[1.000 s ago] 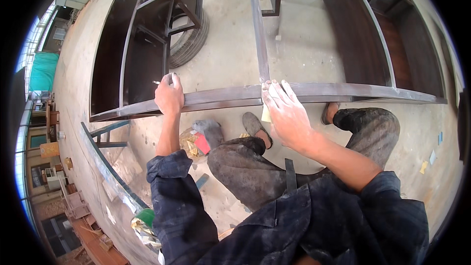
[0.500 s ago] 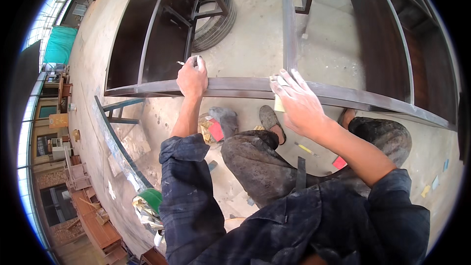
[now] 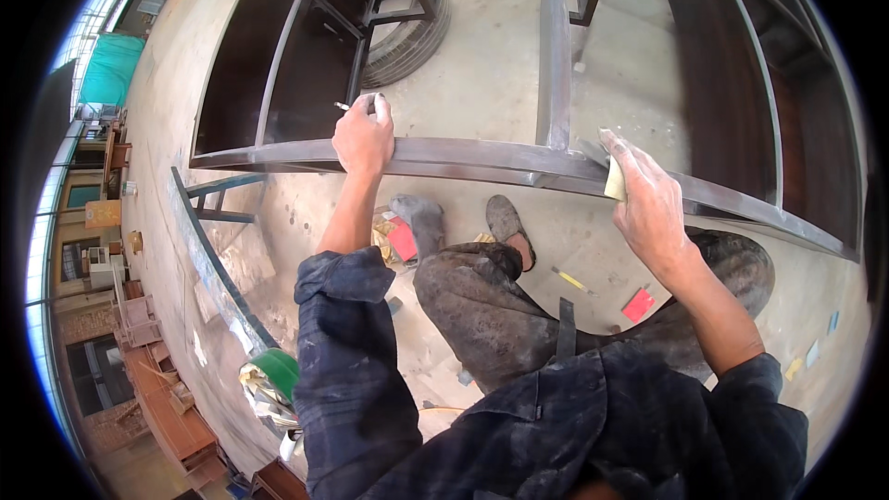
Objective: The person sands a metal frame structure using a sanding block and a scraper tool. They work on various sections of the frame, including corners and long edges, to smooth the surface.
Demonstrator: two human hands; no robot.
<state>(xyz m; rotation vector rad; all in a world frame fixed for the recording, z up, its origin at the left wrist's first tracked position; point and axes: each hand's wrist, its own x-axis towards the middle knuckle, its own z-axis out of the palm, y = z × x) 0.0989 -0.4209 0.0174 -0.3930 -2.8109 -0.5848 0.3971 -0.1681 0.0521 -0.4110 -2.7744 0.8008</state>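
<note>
Sandpaper (image 3: 614, 180), small yellowish piece, pinched in right hand (image 3: 653, 208) fingers, pressed on top edge of metal frame rail (image 3: 463, 159). Rail's long axis runs left-right across view, just ahead of person's knees. Left hand (image 3: 364, 137) closed over same rail further left, also clamping a thin pen-like stick (image 3: 344, 106). Right hand is nearer the rail's junction with upright bar (image 3: 554, 46). Tyre (image 3: 407, 42) on floor beyond.

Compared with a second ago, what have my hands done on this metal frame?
The right hand lifted off the rail and now presses a small yellowish pad against the metal frame. The left hand stayed gripping the rail, holding a thin tool.
</note>
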